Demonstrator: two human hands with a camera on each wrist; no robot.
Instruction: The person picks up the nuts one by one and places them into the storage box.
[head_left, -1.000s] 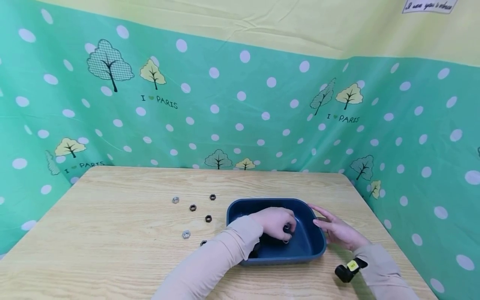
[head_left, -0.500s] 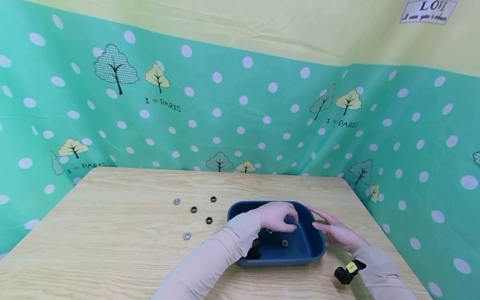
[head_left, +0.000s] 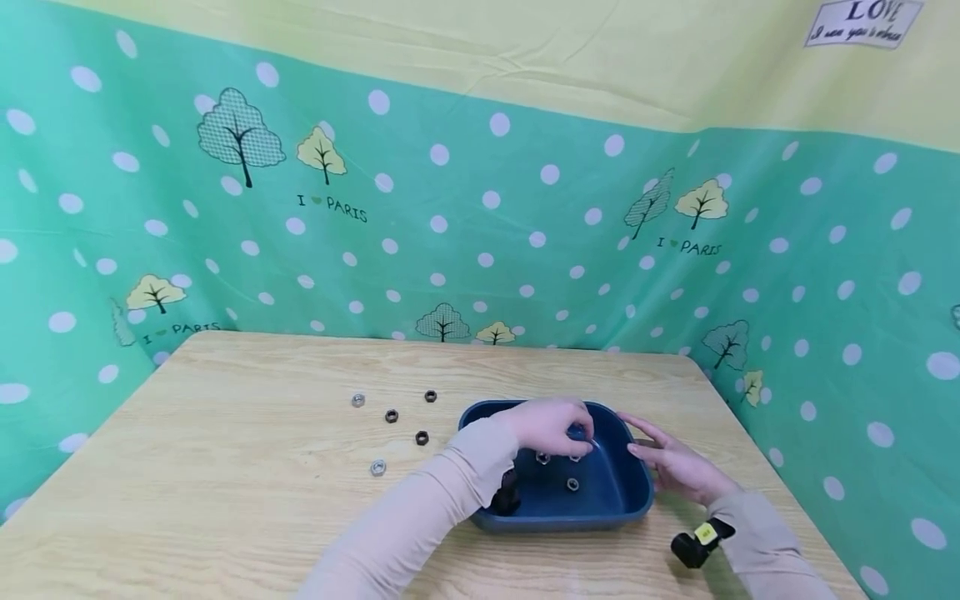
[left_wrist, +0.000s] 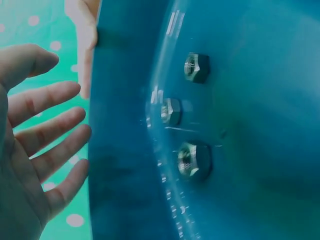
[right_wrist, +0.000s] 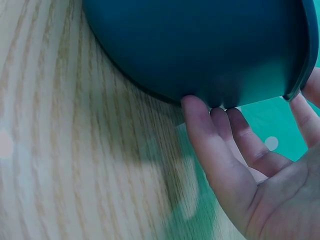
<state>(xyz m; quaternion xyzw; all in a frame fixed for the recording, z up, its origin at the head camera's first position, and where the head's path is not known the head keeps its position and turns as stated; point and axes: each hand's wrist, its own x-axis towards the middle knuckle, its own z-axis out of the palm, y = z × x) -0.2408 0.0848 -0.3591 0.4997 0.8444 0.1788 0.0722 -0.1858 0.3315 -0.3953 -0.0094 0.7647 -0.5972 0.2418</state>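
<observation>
Inside the dark blue plastic basin (head_left: 611, 479), my left hand (head_left: 555, 425) hovers with bent fingers. The left wrist view shows that hand (left_wrist: 45, 130) with spread, relaxed fingers and nothing in them. Three hex nuts lie on the basin floor, among them a nut (head_left: 573, 484) near the front and a nut (head_left: 543, 457) farther back. A large nut (left_wrist: 194, 160) shows close up in the left wrist view. At the basin's right wall, my right hand (head_left: 678, 467) rests its fingertips (right_wrist: 192, 107) on the outer side and touches the rim, fingers extended.
Left of the basin, several nuts lie scattered on the wooden table (head_left: 247, 467), such as a silver nut (head_left: 378, 467) and a black nut (head_left: 422, 437). A green dotted curtain (head_left: 450, 250) hangs behind and to the right. A black wrist camera (head_left: 693, 546) sits on the right wrist.
My left hand has risen slightly from the basin floor and released a nut, which now lies there. The right hand keeps its place at the wall. The head view has shifted a little.
</observation>
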